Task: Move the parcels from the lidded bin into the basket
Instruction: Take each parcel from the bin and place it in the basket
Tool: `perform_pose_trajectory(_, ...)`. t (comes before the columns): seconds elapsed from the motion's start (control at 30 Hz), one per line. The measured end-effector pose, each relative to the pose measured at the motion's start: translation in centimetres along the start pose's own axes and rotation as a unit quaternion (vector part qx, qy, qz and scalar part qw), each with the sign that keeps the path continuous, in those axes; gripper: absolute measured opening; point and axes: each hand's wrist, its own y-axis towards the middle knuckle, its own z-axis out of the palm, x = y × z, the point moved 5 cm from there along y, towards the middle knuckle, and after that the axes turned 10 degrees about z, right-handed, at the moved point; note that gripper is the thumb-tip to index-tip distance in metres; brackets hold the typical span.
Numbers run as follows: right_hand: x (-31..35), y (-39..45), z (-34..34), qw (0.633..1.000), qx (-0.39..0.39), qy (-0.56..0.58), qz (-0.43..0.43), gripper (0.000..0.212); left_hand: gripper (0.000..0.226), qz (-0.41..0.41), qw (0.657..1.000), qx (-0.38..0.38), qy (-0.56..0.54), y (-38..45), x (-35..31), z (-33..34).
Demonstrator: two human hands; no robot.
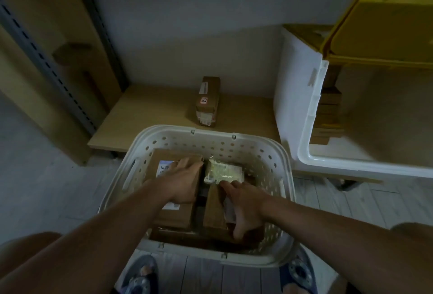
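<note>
A white perforated basket point(210, 136) stands on the floor in front of me, with several parcels in it. My left hand point(185, 181) lies flat with straight fingers on a brown cardboard parcel point(161, 162) with a white label at the basket's left. My right hand point(243, 204) rests on a smaller brown parcel point(214, 211), thumb down its near side and fingers reaching toward a bubble-wrapped parcel point(222, 171) behind it. The white lidded bin point(311, 115) stands at the right, its yellow lid point(384, 19) raised, with stacked brown parcels point(328, 115) inside.
One brown parcel point(207, 101) with labels lies on a low wooden platform point(150, 115) behind the basket. A metal shelf upright point(46, 64) and cardboard sheets stand at the left. My feet in sandals point(140, 275) are just below the basket.
</note>
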Motion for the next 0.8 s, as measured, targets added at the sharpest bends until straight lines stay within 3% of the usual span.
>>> perform_pose_trajectory(0.4, 3.0, 1.6, 4.3, 0.996, -0.043, -0.023, -0.068, 0.113, 0.101, -0.03, 0.995, 0.006, 0.095, -0.5, -0.2, -0.3)
perform_pose_trajectory(0.57, 3.0, 2.8, 3.8, 0.997, 0.048, 0.037, -0.042, 0.112, 0.092, -0.021, 0.994, 0.006, 0.106, -0.4, -0.2, -0.4)
perform_pose_trajectory(0.63, 3.0, 2.7, 2.8, 0.995, 0.074, 0.068, -0.028, 0.093, 0.085, -0.007, 0.996, -0.012, 0.083, -0.3, -0.4, -1.0)
perform_pose_trajectory(0.7, 2.6, 2.2, 1.1, 0.995, 0.051, 0.083, -0.023, 0.085, 0.075, 0.003, 0.997, -0.041, 0.061, -0.4, -1.0, -1.9)
perform_pose_trajectory(0.8, 1.7, 0.7, -2.3, 0.996, -0.018, 0.08, -0.033, 0.095, 0.066, 0.012, 0.994, -0.104, 0.041, -1.2, -2.2, -4.0)
